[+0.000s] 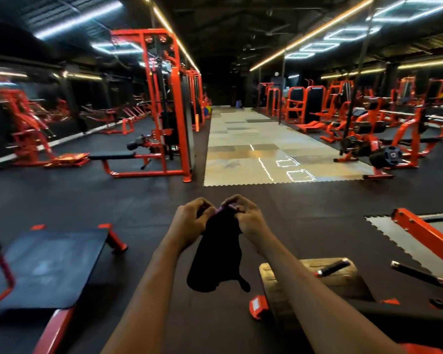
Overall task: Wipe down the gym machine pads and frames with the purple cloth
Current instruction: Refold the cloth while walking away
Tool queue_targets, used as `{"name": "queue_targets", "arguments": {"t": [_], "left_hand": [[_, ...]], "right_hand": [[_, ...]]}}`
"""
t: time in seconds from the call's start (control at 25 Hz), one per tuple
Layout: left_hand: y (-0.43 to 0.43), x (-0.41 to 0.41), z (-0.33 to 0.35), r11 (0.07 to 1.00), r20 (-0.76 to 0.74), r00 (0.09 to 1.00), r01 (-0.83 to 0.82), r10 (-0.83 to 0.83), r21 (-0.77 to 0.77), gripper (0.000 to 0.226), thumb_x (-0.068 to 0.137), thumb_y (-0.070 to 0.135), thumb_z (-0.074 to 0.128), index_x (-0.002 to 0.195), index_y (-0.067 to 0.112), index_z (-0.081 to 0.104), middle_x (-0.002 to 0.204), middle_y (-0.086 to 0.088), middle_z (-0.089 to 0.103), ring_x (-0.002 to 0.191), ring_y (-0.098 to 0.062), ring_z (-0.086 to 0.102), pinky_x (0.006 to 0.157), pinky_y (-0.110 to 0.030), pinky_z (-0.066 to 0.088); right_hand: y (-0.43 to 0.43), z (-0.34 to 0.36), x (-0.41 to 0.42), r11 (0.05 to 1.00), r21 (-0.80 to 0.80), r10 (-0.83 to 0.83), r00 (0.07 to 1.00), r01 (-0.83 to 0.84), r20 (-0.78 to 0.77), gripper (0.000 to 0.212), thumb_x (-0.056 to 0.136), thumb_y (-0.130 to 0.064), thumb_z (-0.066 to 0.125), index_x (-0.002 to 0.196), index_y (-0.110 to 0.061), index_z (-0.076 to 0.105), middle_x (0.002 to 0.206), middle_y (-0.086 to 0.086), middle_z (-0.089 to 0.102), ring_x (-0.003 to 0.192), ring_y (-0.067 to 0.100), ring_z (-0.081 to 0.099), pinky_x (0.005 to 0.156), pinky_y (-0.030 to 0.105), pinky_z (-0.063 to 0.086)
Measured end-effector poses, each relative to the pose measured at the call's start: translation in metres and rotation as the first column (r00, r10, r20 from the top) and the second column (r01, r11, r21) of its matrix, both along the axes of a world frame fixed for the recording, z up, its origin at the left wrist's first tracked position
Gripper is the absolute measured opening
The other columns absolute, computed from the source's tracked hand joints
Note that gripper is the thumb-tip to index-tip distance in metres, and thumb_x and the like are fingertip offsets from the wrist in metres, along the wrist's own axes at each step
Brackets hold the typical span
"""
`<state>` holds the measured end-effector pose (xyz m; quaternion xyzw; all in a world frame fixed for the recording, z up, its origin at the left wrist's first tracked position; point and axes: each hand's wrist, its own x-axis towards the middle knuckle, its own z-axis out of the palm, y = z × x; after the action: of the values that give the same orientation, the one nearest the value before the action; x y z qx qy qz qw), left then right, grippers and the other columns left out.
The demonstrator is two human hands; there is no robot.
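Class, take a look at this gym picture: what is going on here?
A person holds the cloth in the air with both hands. The left hand and the right hand pinch its top edge, where some purple shows; the rest hangs down dark. It touches no machine, so no wiping is under way. A black pad sits low on the left, a tan pad low on the right.

Floor: black matting [62, 195] is lying below the fingers [200, 203]; pale aisle [253, 149] is running ahead.
Light: strips [79, 19] are glowing overhead.
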<state>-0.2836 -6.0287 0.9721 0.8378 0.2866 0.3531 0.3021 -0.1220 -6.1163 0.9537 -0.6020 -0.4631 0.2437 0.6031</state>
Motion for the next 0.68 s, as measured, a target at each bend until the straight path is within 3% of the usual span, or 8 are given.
{"name": "queue_targets", "arguments": {"t": [0.12,0.2,0.28,0.36,0.48,0.56,0.68], "left_hand": [[0.03,-0.061,0.006,0.983,0.024,0.987,-0.159,0.158,0.096,0.008,0.087,0.014,0.073,0.088,0.019,0.067,0.074,0.008,0.068,0.069,-0.01,0.067,0.068,-0.037,0.06],[0.053,-0.099,0.008,0.964,0.049,0.973,-0.231,0.226,0.131,0.016,0.084,0.006,0.073,0.093,0.016,0.064,0.08,0.002,0.069,0.074,-0.015,0.067,0.072,-0.036,0.058],[0.075,-0.128,0.01,0.936,0.113,0.945,-0.321,0.306,0.146,0.024,0.083,-0.003,0.071,0.1,0.012,0.062,0.087,-0.006,0.069,0.08,-0.024,0.067,0.076,-0.037,0.057],[0.096,-0.155,0.014,0.877,0.22,0.88,-0.456,0.421,0.149,0.03,0.084,-0.005,0.068,0.109,0.008,0.061,0.092,-0.014,0.069,0.084,-0.032,0.067,0.08,-0.042,0.057],[0.118,-0.201,0.023,0.744,0.308,0.751,-0.647,0.585,0.164,0.016,0.091,0.001,0.062,0.105,0.007,0.067,0.095,-0.017,0.072,0.088,-0.032,0.068,0.078,-0.033,0.052],[0.124,-0.228,0.027,0.677,0.372,0.685,-0.715,0.626,0.176,0.012,0.097,0.006,0.055,0.101,0.006,0.066,0.092,-0.018,0.071,0.084,-0.033,0.066,0.069,-0.029,0.041],[0.121,-0.24,0.03,0.673,0.505,0.643,-0.723,0.576,0.153,0.014,0.104,0.011,0.041,0.099,0.007,0.054,0.079,-0.013,0.063,0.068,-0.026,0.057,0.06,-0.029,0.033]], "right_hand": [[0.032,0.01,-0.045,0.999,-0.017,-0.043,0.999,0.042,-0.029,0.03,0.073,-0.005,0.048,0.076,-0.018,0.075,0.087,0.007,0.076,0.086,0.032,0.07,0.073,0.036,0.054],[0.047,0.016,-0.074,0.992,-0.089,-0.088,0.996,0.088,0.01,0.012,0.085,-0.022,0.062,0.085,-0.017,0.073,0.089,0.003,0.074,0.083,0.024,0.068,0.067,0.03,0.052],[0.063,0.017,-0.091,0.976,-0.139,-0.147,0.978,0.168,0.147,0.025,0.084,-0.032,0.077,0.098,-0.014,0.066,0.092,-0.001,0.069,0.082,0.015,0.065,0.065,0.02,0.047],[0.08,0.016,-0.103,0.947,-0.089,-0.274,0.92,0.309,0.279,0.034,0.08,-0.02,0.082,0.105,-0.012,0.059,0.094,0.0,0.066,0.085,0.017,0.063,0.07,0.018,0.044],[0.098,0.017,-0.117,0.917,0.045,-0.396,0.895,0.395,0.205,0.02,0.09,-0.013,0.073,0.105,-0.009,0.061,0.095,0.006,0.067,0.087,0.019,0.066,0.07,0.011,0.045],[0.1,0.022,-0.13,0.905,0.163,-0.415,0.9,0.393,0.133,0.005,0.098,-0.012,0.064,0.101,-0.008,0.063,0.087,0.002,0.065,0.076,0.004,0.061,0.059,0.003,0.04],[0.11,0.025,-0.142,0.876,0.286,-0.407,0.913,0.388,0.01,0.011,0.101,-0.018,0.058,0.096,-0.011,0.064,0.079,-0.004,0.062,0.066,-0.006,0.056,0.054,0.006,0.039]]}}
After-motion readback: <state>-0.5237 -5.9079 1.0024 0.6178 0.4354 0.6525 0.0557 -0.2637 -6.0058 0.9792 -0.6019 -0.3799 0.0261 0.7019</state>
